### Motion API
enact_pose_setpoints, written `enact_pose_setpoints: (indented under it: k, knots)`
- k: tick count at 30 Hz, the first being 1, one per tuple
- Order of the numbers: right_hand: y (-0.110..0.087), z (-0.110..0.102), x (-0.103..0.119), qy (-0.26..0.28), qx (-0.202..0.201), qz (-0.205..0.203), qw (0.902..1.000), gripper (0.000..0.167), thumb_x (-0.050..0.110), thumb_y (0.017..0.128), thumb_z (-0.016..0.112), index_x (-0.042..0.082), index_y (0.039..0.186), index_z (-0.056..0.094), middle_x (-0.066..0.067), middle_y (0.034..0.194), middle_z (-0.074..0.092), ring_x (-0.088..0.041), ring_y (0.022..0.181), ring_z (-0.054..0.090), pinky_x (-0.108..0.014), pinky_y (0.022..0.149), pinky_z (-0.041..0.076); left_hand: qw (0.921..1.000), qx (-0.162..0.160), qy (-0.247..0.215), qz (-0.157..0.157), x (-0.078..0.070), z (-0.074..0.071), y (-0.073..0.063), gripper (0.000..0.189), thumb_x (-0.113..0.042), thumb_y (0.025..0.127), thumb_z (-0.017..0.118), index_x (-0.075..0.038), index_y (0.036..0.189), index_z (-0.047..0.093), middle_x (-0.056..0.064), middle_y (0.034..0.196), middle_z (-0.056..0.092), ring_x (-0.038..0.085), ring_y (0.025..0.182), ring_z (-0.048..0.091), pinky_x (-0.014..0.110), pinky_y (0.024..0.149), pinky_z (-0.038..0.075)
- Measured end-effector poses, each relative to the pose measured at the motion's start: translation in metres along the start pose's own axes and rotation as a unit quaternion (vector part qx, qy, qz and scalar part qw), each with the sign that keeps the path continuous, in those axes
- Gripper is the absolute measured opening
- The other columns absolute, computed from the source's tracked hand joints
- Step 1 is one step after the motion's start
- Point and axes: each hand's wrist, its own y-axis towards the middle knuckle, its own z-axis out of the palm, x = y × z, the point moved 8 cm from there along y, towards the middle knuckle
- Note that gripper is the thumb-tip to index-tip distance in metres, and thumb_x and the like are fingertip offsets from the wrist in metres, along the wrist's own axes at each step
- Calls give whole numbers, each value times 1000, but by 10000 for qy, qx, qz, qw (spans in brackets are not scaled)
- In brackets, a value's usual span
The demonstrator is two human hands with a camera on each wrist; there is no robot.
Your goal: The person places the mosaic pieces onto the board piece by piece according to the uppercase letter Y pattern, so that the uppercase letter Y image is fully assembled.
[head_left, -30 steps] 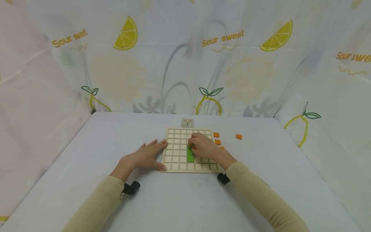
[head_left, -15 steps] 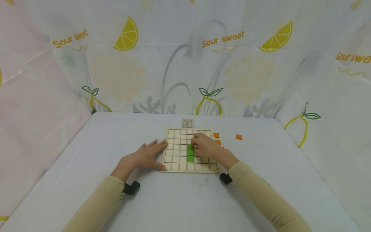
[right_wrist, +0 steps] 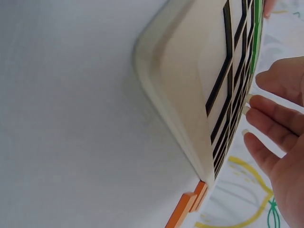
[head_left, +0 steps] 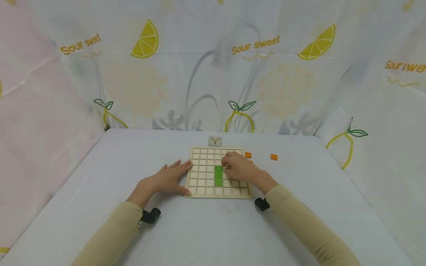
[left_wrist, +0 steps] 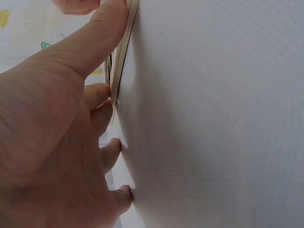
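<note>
A wooden grid board lies on the white table, with a column of three green square tiles in its cells. My left hand has its fingers spread, thumb and fingertips at the board's left edge; the left wrist view shows the thumb on that edge. Just right of the green tiles, my right hand hovers over the board. In the right wrist view its loosely bent fingers hold nothing. Part of the board's right side is hidden under this hand.
Orange square tiles lie along the board's right edge, some partly hidden by the right arm. Another orange tile sits farther right. Behind the board is a small pattern card. A lemon-print cloth hangs around the table.
My right hand has shifted slightly right, away from the green column. The farthest green tile, partly covered earlier, now shows fully in its cell. My left hand stays in place.
</note>
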Motion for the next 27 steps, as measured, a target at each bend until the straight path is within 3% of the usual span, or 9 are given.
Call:
enact_pose_setpoints:
  k: [12, 19, 27]
  knots:
    - [-11, -4, -20, 30, 68, 391, 9992, 15, 6, 93, 62, 12, 105, 68, -1, 105, 62, -16, 97, 58, -33, 81, 53, 10000, -49, 2, 13, -2, -2, -3, 108, -57, 75, 79, -16, 159, 24, 2, 168, 17, 38, 156, 8, 70, 120, 6]
    - [-16, -10, -32, -174, -54, 518, 9985, 17, 5, 90, 64, 11, 105, 70, -1, 107, 63, -18, 104, 61, -37, 89, 55, 10000, -47, -7, 1, 1, 0, 0, 109, -58, 74, 79, -17, 159, 24, 1, 168, 17, 37, 156, 7, 70, 120, 5]
    - [-24, -10, -48, -333, -47, 712, 9969, 16, 8, 90, 65, 11, 105, 70, -2, 103, 64, -19, 98, 61, -38, 87, 55, 10000, -60, 43, 13, 0, -1, 0, 109, -58, 74, 79, -17, 159, 24, 2, 168, 18, 37, 156, 8, 71, 119, 6]
